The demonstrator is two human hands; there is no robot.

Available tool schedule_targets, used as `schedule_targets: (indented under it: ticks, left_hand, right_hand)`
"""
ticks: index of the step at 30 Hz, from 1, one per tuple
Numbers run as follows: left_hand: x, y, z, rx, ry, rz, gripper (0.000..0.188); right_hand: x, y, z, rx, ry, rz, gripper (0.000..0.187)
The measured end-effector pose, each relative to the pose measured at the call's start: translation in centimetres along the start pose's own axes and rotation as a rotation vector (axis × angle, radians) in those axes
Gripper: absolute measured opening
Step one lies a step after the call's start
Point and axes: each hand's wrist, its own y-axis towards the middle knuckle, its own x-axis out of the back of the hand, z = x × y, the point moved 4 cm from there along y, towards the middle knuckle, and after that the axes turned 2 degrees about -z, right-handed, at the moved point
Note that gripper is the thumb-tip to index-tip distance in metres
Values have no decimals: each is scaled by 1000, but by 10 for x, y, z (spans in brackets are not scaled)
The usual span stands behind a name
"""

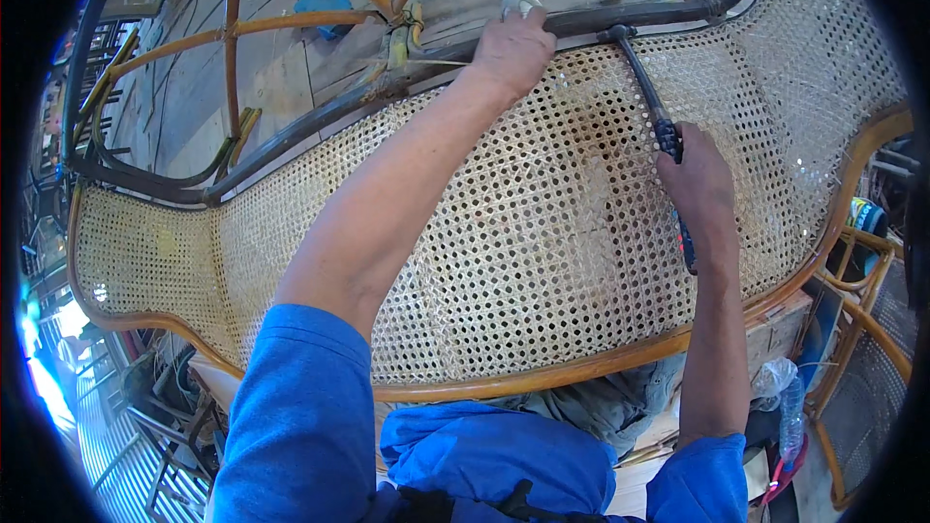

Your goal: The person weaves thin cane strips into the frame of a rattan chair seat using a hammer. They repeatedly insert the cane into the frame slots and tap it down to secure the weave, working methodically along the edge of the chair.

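Note:
A wide woven cane panel (504,232) lies before me, bordered by a curved brown rattan frame (542,371) along its near edge. My right hand (699,179) is closed around the black grip of a hammer (643,77), whose shaft slants up and left. The hammer's head rests at or just over the panel's far edge, beside a dark curved rail (649,15). At that same rail, left of the hammer head, my left hand (513,50) is closed on a whitish rounded object (523,3). Its fingertips are hidden behind the hand.
Bent rattan poles (232,48) rise from the dark rail at the far left, above a plank surface (276,77). A blue crumpled thing (325,10) lies there. At the lower right are a clear plastic bottle (791,416) and another rattan-framed piece (877,339).

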Motion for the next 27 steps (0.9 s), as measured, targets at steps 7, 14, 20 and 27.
schedule_targets:
  ticks: [7,14,20,27]
  left_hand:
    - [11,-5,19,72,-234,-190,19]
    - [40,-79,-7,121,-317,-240,27]
    - [25,-92,-51,196,-414,-178,52]
    - [3,-74,-38,270,-368,-109,72]
  right_hand:
    - [16,8,8,-118,25,125,27]
    - [14,-21,26,-103,235,204,27]
    - [11,-25,29,77,488,-30,21]
    - [13,-16,57,-66,603,388,19]
